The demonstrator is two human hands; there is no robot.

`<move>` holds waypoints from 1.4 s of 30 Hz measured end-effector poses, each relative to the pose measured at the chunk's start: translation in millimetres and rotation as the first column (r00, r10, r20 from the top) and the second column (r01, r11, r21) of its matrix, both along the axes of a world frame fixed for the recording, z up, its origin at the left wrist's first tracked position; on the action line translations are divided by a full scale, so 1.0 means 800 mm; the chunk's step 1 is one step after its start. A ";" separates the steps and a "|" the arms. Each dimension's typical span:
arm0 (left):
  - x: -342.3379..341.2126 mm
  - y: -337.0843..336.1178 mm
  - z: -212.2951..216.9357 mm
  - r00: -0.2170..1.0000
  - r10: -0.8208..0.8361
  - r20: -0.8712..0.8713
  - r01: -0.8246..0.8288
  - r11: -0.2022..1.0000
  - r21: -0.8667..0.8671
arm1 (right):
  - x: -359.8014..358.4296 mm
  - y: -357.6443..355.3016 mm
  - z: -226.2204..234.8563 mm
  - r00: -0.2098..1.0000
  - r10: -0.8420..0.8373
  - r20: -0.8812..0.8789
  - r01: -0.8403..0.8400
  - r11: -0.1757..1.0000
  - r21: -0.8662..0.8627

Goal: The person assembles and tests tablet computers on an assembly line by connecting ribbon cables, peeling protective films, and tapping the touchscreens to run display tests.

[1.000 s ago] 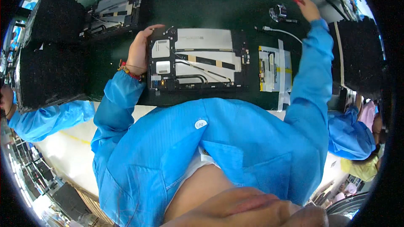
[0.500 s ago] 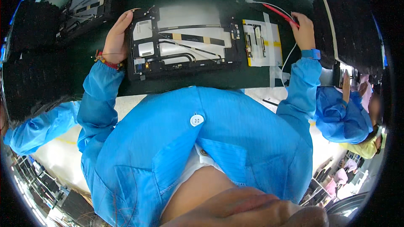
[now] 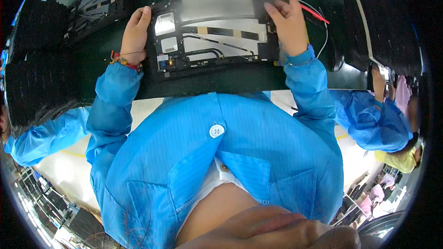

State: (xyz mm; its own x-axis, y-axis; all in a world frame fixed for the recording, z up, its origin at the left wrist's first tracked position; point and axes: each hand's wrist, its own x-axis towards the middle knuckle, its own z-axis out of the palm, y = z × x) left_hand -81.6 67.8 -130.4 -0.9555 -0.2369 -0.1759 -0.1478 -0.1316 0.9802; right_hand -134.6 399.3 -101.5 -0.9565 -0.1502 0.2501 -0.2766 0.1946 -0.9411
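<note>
Opened tablet chassis: a flat black frame with silver shielding plate, ribbon cables and small boards exposed, lay on the dark green desk directly ahead of the person, its long axis running left to right across the body. Left hand: rested flat on the chassis's left short edge, fingers together and extended over the frame, nothing pinched. Right hand: lay on the upper right corner of the chassis, fingers curled down onto the frame; whether it pinched a part there could not be told. The chassis sat between the two hands, each touching its own end, neither nearer than the other. A red-handled tool lay just beyond the right hand, beside a thin white cable. Black foam trays flanked the desk at both sides. Another person's blue sleeve showed at the right.
</note>
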 end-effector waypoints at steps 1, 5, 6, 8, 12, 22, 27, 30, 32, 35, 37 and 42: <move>0.000 0.001 0.001 1.000 -0.003 0.000 0.003 1.000 0.000 | -0.003 0.001 -0.003 0.997 -0.030 -0.067 0.031 0.999 0.013; -0.012 -0.024 -0.012 0.987 0.030 -0.155 -0.064 0.973 -0.222 | 0.005 -0.003 0.019 0.986 0.058 0.158 -0.008 0.955 -0.296; -0.015 -0.027 -0.008 0.937 -0.063 -0.345 -0.115 0.875 -0.471 | 0.005 0.000 0.022 0.986 0.055 0.159 -0.006 0.954 -0.299; -0.010 -0.037 0.010 0.823 0.008 -0.567 -0.261 0.893 -0.367 | 0.006 0.007 0.025 0.970 0.084 0.227 -0.011 0.951 -0.308; 0.023 -0.033 0.056 0.576 -0.463 -0.674 -0.552 0.388 -0.738 | 0.009 0.019 0.029 0.954 0.126 0.273 -0.014 0.926 -0.376; 0.079 0.039 0.123 0.217 -0.920 -0.327 -0.382 0.228 -0.896 | 0.025 0.025 0.088 0.772 0.497 -0.398 -0.140 0.742 0.655; 0.083 0.045 0.126 0.194 -0.921 -0.339 -0.395 0.243 -0.886 | 0.057 0.008 0.105 0.675 0.738 -0.001 -0.633 0.580 0.513; 0.084 0.052 0.130 0.184 -0.922 -0.341 -0.397 0.248 -0.884 | 0.055 0.012 0.105 0.696 0.714 -0.074 -0.546 0.594 0.591; 0.083 0.055 0.133 0.182 -0.926 -0.332 -0.382 0.244 -0.891 | 0.054 0.013 0.104 0.713 0.695 -0.089 -0.499 0.592 0.633; 0.082 0.058 0.133 0.184 -0.926 -0.328 -0.385 0.240 -0.891 | 0.056 0.013 0.102 0.728 0.685 0.024 -0.576 0.592 0.564; 0.082 0.059 0.131 0.188 -0.928 -0.321 -0.393 0.228 -0.891 | 0.056 0.011 0.102 0.719 0.690 0.087 -0.620 0.579 0.530; 0.078 0.055 0.129 0.214 -0.916 -0.339 -0.333 0.258 -0.907 | 0.047 0.007 0.114 0.638 0.685 0.352 -0.751 0.452 0.481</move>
